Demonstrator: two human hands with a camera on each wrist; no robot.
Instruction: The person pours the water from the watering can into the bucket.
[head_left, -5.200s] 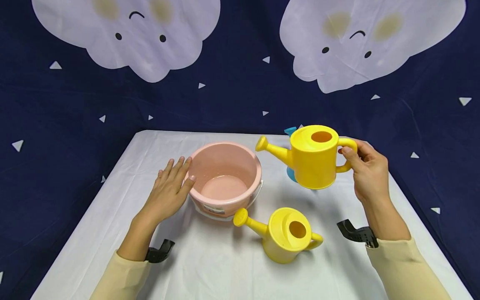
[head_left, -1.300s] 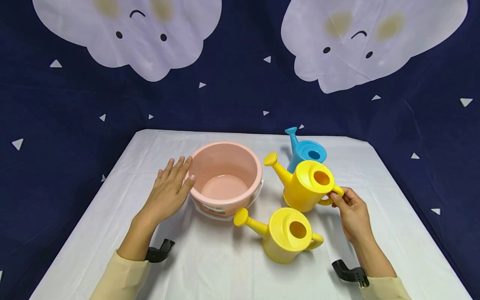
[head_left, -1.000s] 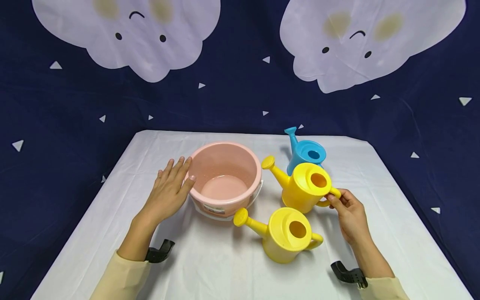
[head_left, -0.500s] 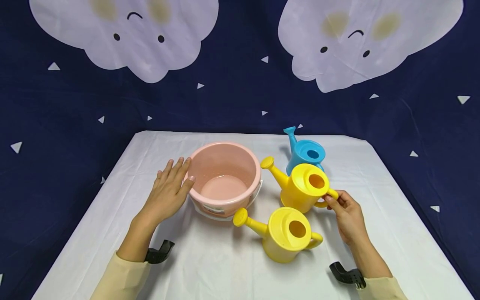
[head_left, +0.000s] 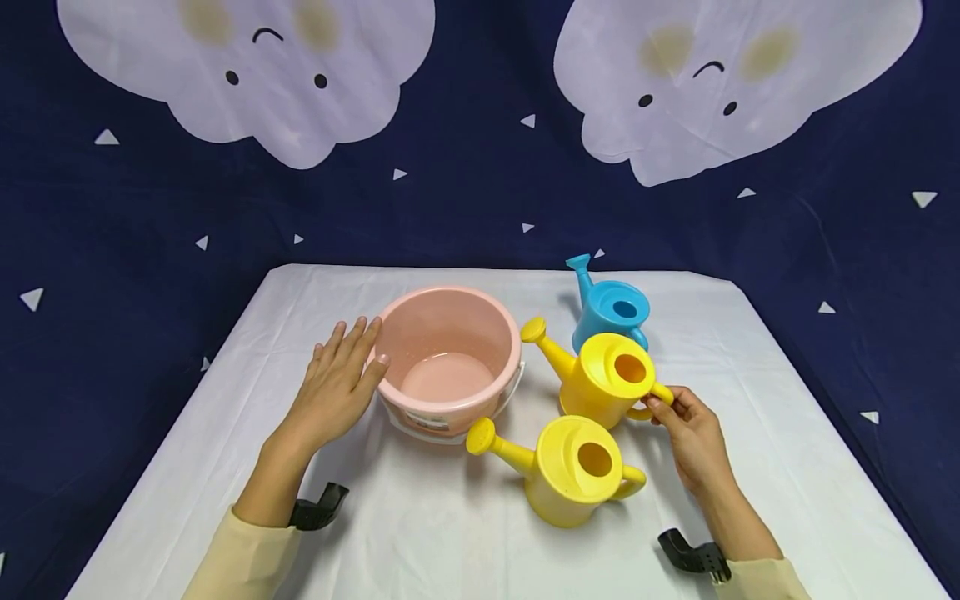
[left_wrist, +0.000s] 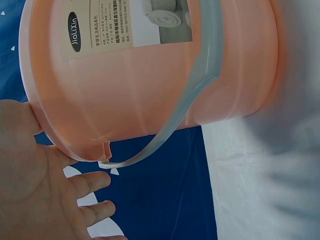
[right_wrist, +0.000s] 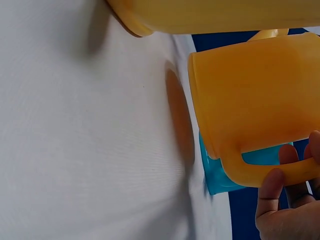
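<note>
right hand (head_left: 697, 442) pinches the handle (head_left: 662, 393) of the middle yellow can (head_left: 592, 392), between the blue can (head_left: 607, 317) and the near yellow can (head_left: 566, 487); base seems just off the tablecloth (head_left: 420, 525), though the wrist view is dim. left hand (head_left: 330, 387), fingers straight, touches the pink bucket (head_left: 450, 325). risk: a swing in this tight gap could topple a neighbour. versus earliest frame: middle yellow can is lower, blue can less hidden.

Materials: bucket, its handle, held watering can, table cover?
Bucket: likely plastic; glossy, with rim highlights.
Bucket handle: probably plastic; smooth, with a soft sheen.
Held watering can: likely plastic; satin sheen, moulded-looking shape.
Table cover: matte, creased; probably fabric, weave unclear.
</note>
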